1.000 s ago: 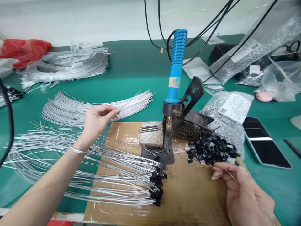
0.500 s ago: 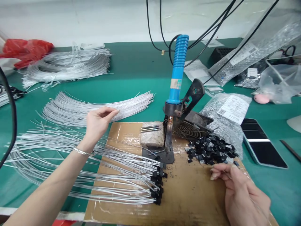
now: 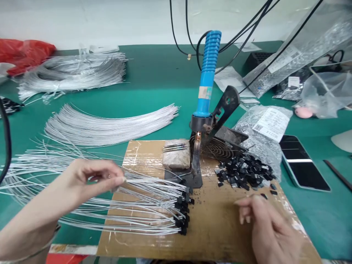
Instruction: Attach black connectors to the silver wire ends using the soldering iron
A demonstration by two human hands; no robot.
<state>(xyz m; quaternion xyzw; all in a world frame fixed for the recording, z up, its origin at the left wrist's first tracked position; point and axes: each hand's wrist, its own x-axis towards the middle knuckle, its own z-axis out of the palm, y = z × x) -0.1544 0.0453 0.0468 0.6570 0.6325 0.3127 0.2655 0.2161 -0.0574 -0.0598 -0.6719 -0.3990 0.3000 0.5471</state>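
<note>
My left hand (image 3: pixel 96 181) is pinched, thumb against fingertips, above the white wires with black ends (image 3: pixel 148 209). Whatever is in its pinch is too fine to tell apart from the wires behind. My right hand (image 3: pixel 272 231), blurred, hangs over the cardboard (image 3: pixel 220 227) with thumb and forefinger together; I cannot make out what they hold. Just beyond its fingers lies a heap of small black connectors (image 3: pixel 244 170), a few of them loose. A blue-handled soldering iron (image 3: pixel 208 73) rests tip down in its black stand (image 3: pixel 225 106).
A loose bundle of white wires (image 3: pixel 110 126) lies on the green mat behind the cardboard, with a tied coil (image 3: pixel 74 75) farther back. At the right are a phone (image 3: pixel 305 163) and a clear bag (image 3: pixel 264 135). Black cables (image 3: pixel 247 33) hang behind the iron.
My left hand has come down and toward me from the loose wire bundle to above the black-ended wires. My right hand has shifted slightly left and nearer. The whole view has shifted slightly.
</note>
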